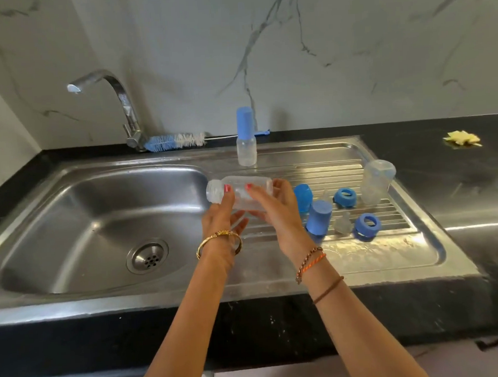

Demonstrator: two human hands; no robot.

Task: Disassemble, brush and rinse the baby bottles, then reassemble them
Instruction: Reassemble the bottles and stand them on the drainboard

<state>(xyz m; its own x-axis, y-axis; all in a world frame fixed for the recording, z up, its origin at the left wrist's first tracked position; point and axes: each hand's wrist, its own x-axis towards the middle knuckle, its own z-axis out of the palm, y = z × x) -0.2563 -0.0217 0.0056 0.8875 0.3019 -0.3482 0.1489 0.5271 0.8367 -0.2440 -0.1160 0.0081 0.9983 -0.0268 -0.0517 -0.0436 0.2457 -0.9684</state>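
Observation:
A clear, capless baby bottle lies on its side in the air above the sink's right edge, its neck pointing left. My left hand grips it near the neck and my right hand grips its body. An assembled bottle with a blue cap stands upright at the back of the drainboard. On the drainboard lie two blue caps, two blue screw rings, clear teats and another clear bottle body. A blue and white bottle brush lies behind the sink.
The steel sink basin with its drain is at the left, below a curved tap with no water running. The ribbed drainboard is wet. A yellow scrap lies on the black counter at the right.

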